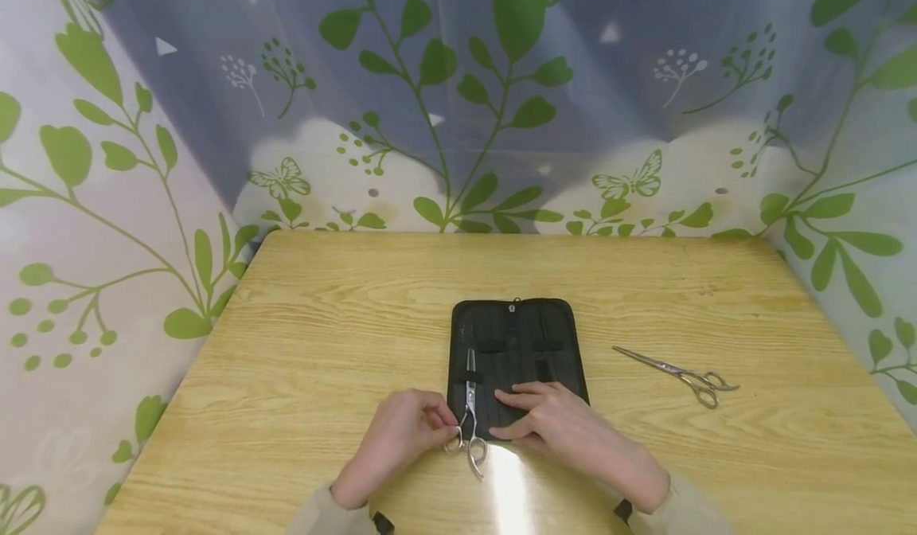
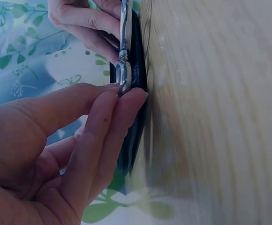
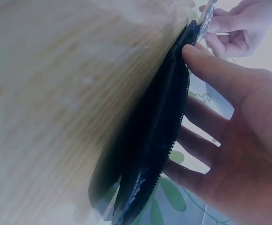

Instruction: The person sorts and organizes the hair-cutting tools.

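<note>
An opened black zip case (image 1: 517,328) lies flat on the table. A pair of silver scissors (image 1: 470,396) sits along its left half, blades through an elastic loop (image 1: 469,376) and finger rings past the near edge. My left hand (image 1: 411,427) pinches the left ring between thumb and fingers; the left wrist view shows this hand (image 2: 84,136) on the metal ring (image 2: 123,77). My right hand (image 1: 555,419) rests on the right half of the case, fingers spread. In the right wrist view, the right thumb (image 3: 211,65) touches the case's zipped edge (image 3: 180,112).
A second pair of silver scissors (image 1: 677,372) lies on the wooden table (image 1: 344,304) right of the case, blades pointing to the far left. A leaf-patterned curtain (image 1: 473,121) hangs behind the table's far edge and along both sides.
</note>
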Tool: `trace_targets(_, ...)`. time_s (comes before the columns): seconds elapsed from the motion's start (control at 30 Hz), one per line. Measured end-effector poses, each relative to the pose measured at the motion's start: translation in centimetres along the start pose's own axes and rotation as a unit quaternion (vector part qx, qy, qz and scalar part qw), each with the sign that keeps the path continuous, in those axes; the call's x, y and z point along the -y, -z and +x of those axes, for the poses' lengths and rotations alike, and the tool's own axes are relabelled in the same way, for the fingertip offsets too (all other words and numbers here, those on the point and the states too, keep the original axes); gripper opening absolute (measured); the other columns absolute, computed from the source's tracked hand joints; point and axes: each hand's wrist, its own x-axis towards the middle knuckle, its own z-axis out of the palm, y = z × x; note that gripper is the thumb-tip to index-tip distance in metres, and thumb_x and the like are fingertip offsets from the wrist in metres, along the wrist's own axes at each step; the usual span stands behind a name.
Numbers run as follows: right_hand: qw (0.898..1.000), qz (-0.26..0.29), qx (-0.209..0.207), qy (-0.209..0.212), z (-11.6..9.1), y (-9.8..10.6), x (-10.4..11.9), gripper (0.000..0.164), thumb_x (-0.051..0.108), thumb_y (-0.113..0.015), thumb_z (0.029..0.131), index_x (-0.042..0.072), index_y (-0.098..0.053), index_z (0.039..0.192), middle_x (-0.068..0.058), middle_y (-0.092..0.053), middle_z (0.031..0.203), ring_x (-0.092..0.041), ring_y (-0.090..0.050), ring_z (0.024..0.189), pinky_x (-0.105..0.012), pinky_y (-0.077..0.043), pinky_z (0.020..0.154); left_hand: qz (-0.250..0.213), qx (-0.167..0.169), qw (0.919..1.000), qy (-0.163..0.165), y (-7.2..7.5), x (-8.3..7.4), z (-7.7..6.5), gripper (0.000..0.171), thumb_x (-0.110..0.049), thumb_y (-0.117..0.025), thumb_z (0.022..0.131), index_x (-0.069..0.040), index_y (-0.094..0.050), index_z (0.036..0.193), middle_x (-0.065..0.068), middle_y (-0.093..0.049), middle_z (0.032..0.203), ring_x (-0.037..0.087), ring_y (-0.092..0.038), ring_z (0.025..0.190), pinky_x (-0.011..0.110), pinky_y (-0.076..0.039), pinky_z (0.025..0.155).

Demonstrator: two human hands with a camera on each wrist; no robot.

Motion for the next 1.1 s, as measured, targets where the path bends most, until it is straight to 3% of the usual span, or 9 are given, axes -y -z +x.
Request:
trace_targets(0.3,1.000,-0.002,-0.005,-0.001,0.0,0.0,0.0,0.023,0.031,-0.064,0.082,0.035,-0.071,0.104,-0.007,-0.058,0.128,-0.029,-0.050,0.116,-0.059,-0.046,0.088,0.021,0.008,0.9997,0.005,0.1,0.1,0.6,0.011,-0.022,-0.076,0.072,-0.021,-0.067,0.067,-0.010,-0.062,0.060,0.001,-0.049,0.054,0.024,-0.043,0.054)
trace_targets(0.8,1.000,0.001,-0.003,-0.001,0.0,0.0,0.3,0.022,0.031,-0.064,0.082,0.033,-0.071,0.103,-0.009,-0.058,0.128,-0.030,-0.050,0.116,-0.059,-0.046,0.088,0.009,0.008,0.9998,0.014,0.7,0.1,1.0,0.010,-0.021,-0.076,0.071,-0.019,-0.067,0.067,-0.008,-0.063,0.062,0.003,-0.050,0.052,0.025,-0.044,0.053)
trace_targets(1.1,0.999,-0.019,-0.022,0.013,0.0,-0.1,0.3,0.021,0.031,-0.066,0.080,0.032,-0.073,0.100,-0.011,-0.060,0.126,-0.031,-0.052,0.113,-0.056,-0.048,0.086,0.005,0.011,0.9999,0.011,0.8,-0.1,1.5,0.009,-0.018,-0.076,0.072,-0.019,-0.068,0.068,-0.007,-0.064,0.062,0.003,-0.052,0.048,0.024,-0.044,0.051)
